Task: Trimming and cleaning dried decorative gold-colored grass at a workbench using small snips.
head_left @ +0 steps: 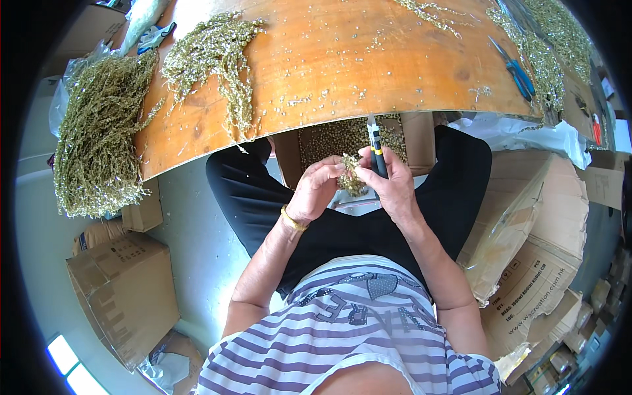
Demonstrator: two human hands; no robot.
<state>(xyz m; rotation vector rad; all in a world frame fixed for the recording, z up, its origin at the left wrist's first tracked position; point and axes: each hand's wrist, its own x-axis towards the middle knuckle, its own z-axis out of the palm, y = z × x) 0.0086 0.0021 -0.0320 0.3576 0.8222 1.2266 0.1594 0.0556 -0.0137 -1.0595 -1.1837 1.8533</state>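
Note:
Above my lap, a small bunch of gold beaded strands [353,176] hangs between my two hands. My left hand [316,189] is closed, thumb and fingers pinching the bunch's left side. My right hand [394,187] is wrapped round a pair of pliers [377,158] with black and yellow handles, jaws pointing away from me toward the table edge. The right thumb and fingertip also touch the bunch. Just beyond, between my knees, an open cardboard box [419,141] holds many loose gold beads [336,139], partly under the table's edge.
A wooden table [316,59] curves ahead, scattered with loose beads. Gold bead garlands lie in a thick pile [99,131] and a smaller heap [214,52] at left, with more [550,59] at right near blue-handled pliers [520,78]. Cardboard boxes [128,296] stand left; torn cardboard [533,243] right.

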